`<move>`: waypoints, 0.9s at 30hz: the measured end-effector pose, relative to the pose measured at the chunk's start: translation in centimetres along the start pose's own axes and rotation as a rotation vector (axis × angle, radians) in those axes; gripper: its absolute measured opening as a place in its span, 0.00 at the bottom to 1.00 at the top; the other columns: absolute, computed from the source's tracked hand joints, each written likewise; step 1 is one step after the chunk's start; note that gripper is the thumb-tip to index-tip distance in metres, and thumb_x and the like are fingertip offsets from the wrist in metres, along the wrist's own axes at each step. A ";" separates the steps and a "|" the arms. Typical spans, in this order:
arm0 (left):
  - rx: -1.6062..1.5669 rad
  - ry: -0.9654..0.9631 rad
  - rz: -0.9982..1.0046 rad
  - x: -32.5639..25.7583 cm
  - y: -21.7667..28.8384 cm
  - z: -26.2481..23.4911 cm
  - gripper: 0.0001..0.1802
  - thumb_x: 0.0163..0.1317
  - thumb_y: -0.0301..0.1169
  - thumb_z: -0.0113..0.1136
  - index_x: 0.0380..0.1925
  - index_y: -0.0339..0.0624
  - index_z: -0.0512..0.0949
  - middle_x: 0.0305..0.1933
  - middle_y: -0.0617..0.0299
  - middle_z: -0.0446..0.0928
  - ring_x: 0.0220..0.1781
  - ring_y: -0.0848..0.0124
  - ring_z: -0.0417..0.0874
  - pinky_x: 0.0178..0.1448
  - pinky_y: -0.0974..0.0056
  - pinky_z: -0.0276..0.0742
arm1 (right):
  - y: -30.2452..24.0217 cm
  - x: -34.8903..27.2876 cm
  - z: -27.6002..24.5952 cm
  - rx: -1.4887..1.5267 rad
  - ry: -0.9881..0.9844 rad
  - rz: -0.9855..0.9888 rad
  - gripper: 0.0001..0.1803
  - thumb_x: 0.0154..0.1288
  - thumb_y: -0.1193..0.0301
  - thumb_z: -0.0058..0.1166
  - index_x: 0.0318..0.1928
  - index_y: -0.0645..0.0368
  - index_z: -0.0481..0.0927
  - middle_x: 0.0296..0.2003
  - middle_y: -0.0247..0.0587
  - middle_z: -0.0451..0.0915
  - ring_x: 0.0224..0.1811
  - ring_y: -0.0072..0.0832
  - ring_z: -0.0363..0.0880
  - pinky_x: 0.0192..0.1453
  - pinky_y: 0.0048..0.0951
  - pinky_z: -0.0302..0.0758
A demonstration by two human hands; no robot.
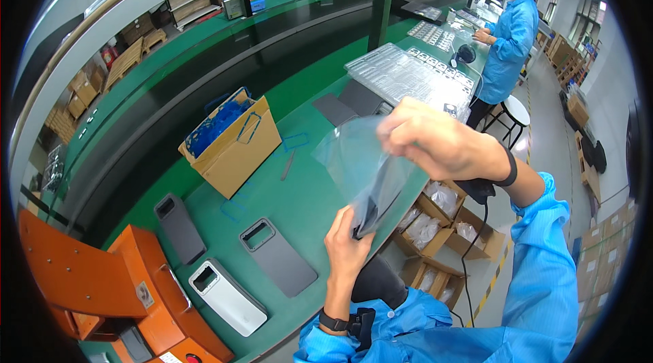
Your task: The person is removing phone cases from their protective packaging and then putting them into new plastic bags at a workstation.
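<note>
My left hand [345, 244] grips the lower end of a dark, flat panel [369, 212], held tilted above the table's near edge. Over and around the panel spreads a clear plastic film [347, 156], blurred in places. Higher up and to the right, my right hand [435, 140] has its fingers closed on the film's upper edge. Much of the panel is hidden by the film and my fingers. On the green table [326, 217] lie a grey phone back cover [282, 261], a white phone back cover [231, 298] and a darker phone back cover [180, 228].
An orange machine [149, 295] stands at the left. Beyond the covers is a cardboard box [238, 152] with blue frames inside. Clear trays [408, 77] are stacked farther along. Open boxes [432, 227] of bagged parts sit below the table's edge. A co-worker [510, 43] in blue stands far right.
</note>
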State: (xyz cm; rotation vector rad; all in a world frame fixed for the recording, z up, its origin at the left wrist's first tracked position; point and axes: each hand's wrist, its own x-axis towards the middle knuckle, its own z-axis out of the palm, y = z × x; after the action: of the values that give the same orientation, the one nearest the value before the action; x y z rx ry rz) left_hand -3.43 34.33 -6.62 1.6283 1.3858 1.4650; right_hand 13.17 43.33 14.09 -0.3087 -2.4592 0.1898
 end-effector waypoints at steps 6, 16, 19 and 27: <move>-0.005 0.042 0.003 0.1 0.4 0.3 0.18 0.54 0.26 0.69 0.44 0.33 0.78 0.43 0.51 0.81 0.40 0.55 0.85 0.44 0.61 0.79 | 0.3 -0.8 0.2 0.028 0.060 0.050 0.23 0.52 0.94 0.52 0.44 0.56 0.68 0.40 0.44 0.78 0.45 0.41 0.77 0.50 0.40 0.74; 0.035 0.062 0.019 0.1 -0.2 0.4 0.20 0.50 0.28 0.74 0.42 0.33 0.80 0.38 0.49 0.83 0.38 0.57 0.85 0.43 0.60 0.79 | 0.6 -0.8 1.1 -0.073 -0.075 -0.110 0.12 0.56 0.80 0.53 0.42 0.60 0.73 0.38 0.41 0.75 0.41 0.39 0.75 0.46 0.38 0.72; 0.041 0.043 0.058 -0.5 -0.2 0.6 0.22 0.48 0.29 0.75 0.43 0.34 0.82 0.40 0.49 0.84 0.40 0.57 0.87 0.45 0.60 0.79 | -0.3 -1.4 1.7 -0.255 -0.242 -0.164 0.14 0.55 0.77 0.55 0.43 0.59 0.73 0.41 0.41 0.75 0.43 0.37 0.75 0.47 0.36 0.72; -0.011 0.039 -0.005 -0.5 0.5 0.3 0.28 0.43 0.20 0.69 0.49 0.38 0.77 0.47 0.52 0.81 0.46 0.55 0.85 0.47 0.60 0.81 | -0.1 -3.5 3.9 -0.054 -0.061 -0.061 0.19 0.48 0.85 0.59 0.41 0.61 0.70 0.40 0.47 0.74 0.42 0.45 0.75 0.46 0.40 0.73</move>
State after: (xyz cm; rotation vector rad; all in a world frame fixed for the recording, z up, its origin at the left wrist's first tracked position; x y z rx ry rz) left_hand -2.91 33.84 -6.47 1.5957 1.3994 1.5068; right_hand 13.45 42.10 8.98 -0.2536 -2.5337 0.1090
